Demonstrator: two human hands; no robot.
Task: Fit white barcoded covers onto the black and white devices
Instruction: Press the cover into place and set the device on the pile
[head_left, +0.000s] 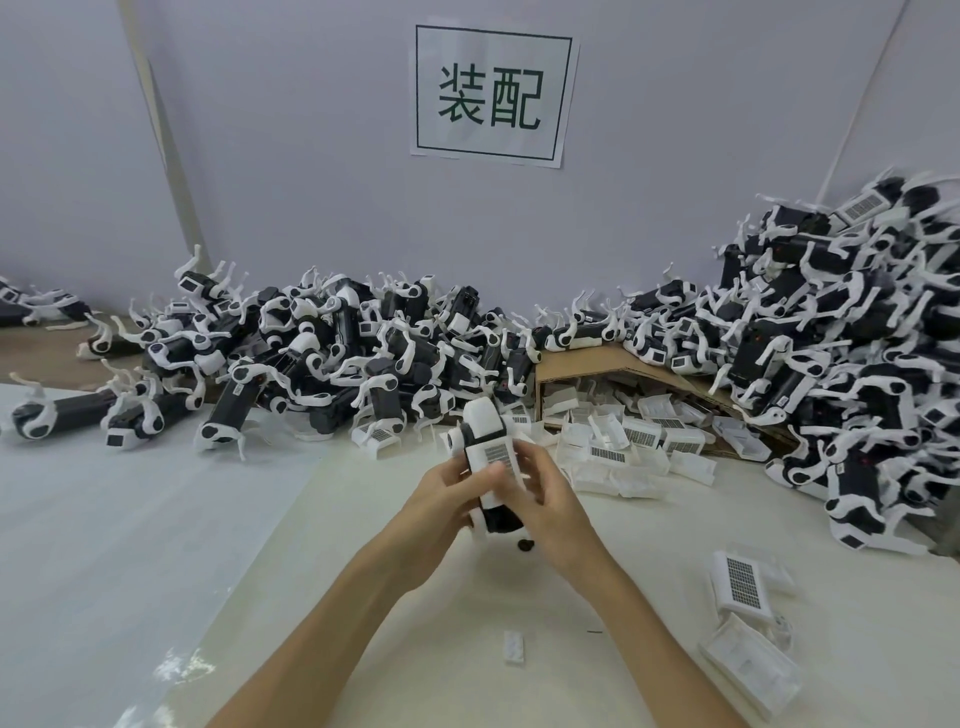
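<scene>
Fingers (535, 467) of the left hand (447, 493) and right hand (553, 506) clamp one black and white device (480, 418) above the table (363, 597), pressing its white barcoded cover (497, 453) on; next, probably squeeze it flush.

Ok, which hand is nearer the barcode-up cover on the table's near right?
Right. The right hand, gripping the device, is left of and beyond the cover; the left hand grips it farther left.

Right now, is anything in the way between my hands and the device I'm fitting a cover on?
Nothing visible. Your left hand and right hand both grip the device, and the barcoded cover sits directly on it between your fingers.
</scene>
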